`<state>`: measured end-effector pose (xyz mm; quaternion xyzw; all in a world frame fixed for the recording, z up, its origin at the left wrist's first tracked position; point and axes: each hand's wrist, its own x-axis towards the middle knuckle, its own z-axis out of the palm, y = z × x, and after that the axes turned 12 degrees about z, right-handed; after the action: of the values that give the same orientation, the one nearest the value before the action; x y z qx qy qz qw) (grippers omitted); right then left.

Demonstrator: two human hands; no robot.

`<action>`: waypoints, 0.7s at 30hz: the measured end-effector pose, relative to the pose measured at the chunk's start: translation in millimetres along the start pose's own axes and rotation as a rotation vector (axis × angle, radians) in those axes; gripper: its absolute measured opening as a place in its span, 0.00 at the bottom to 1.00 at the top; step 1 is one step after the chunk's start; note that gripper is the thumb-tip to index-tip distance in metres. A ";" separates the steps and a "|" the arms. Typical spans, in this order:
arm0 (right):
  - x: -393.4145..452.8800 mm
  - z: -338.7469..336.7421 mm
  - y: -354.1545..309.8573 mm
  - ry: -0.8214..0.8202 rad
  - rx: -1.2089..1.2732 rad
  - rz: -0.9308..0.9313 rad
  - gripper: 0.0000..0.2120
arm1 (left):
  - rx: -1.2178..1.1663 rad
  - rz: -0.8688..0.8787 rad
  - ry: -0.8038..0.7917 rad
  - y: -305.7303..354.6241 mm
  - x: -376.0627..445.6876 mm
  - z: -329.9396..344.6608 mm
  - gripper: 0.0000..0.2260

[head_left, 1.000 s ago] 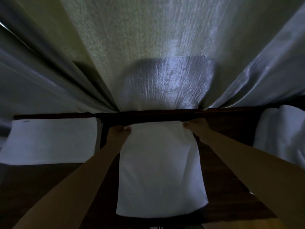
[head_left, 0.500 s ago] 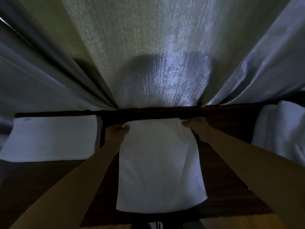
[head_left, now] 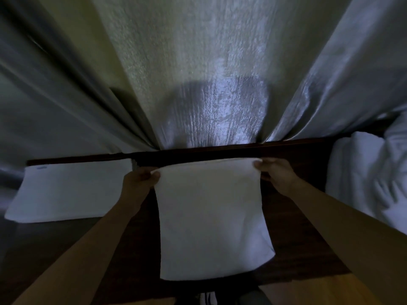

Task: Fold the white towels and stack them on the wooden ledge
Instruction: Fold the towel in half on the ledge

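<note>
Curtains (head_left: pixel 209 84) fill the top of our view, hanging down to the dark wooden ledge (head_left: pixel 293 212). On the right we see a heap of unfolded towels (head_left: pixel 370 179); on the left, a folded stack (head_left: pixel 68 190) lies flat on the ledge. Between them lies the white towel (head_left: pixel 211 219), spread lengthwise on the ledge. Our left hand (head_left: pixel 138 181) pinches its far left corner, and our right hand (head_left: pixel 275 172) pinches the far right corner, fingers curled.
</note>
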<state>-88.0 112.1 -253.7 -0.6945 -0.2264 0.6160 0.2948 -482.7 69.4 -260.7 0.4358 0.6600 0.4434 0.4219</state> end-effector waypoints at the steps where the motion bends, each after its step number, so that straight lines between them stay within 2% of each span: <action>1: -8.7 -1.8 -2.0 0.008 -0.046 -0.036 0.10 | 0.011 0.033 -0.013 6.2 -2.3 -5.5 0.02; 5: -51.9 -9.1 -19.5 0.043 -0.163 -0.193 0.02 | 0.073 0.187 -0.069 39.7 -13.5 -26.5 0.05; 10: -120.6 -28.1 -57.9 -0.130 -0.139 -0.255 0.06 | 0.110 0.375 -0.162 105.2 -24.9 -63.4 0.06; 13: -162.9 -31.4 -80.1 -0.157 -0.124 -0.325 0.08 | -0.009 0.419 -0.168 139.6 -33.4 -78.2 0.05; 16: -198.8 -28.6 -98.4 -0.162 -0.043 -0.451 0.01 | -0.144 0.424 -0.147 167.4 -40.0 -87.7 0.03; 21: -235.4 -25.4 -121.2 -0.126 0.005 -0.656 0.04 | -0.297 0.560 -0.129 209.2 -43.8 -101.0 0.03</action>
<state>-89.5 37.0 1.5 -0.5444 -0.4544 0.5305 0.4645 -524.3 53.3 -28.6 0.5614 0.4141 0.6052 0.3835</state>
